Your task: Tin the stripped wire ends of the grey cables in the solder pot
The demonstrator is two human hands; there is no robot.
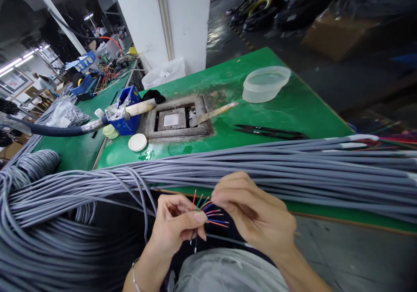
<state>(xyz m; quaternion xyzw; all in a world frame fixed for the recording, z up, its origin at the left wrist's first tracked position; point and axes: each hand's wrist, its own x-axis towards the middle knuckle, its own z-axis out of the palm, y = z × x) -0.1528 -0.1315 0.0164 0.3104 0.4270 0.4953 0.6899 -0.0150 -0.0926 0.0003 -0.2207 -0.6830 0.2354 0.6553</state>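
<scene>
Fanned-out thin coloured wires [215,214], red, green, blue, orange and others, spread from between the thumb and fingers of my left hand [177,222]. Black wires hang below that hand. My right hand [254,211] is at the right side of the fan, its fingers bent and pinched together at the tips of the upper wires; whether one is caught there is too small to tell. Just beyond both hands, a thick bundle of grey cables [260,166] runs across the front of the green table [215,79].
On the table are a framed metal pot [179,133] with a scraper [216,112], black tweezers [270,132], a clear plastic container [265,83], a white lid [137,142] and a blue bin [125,125] with a hose [58,130]. Coiled grey cables [39,166] lie left.
</scene>
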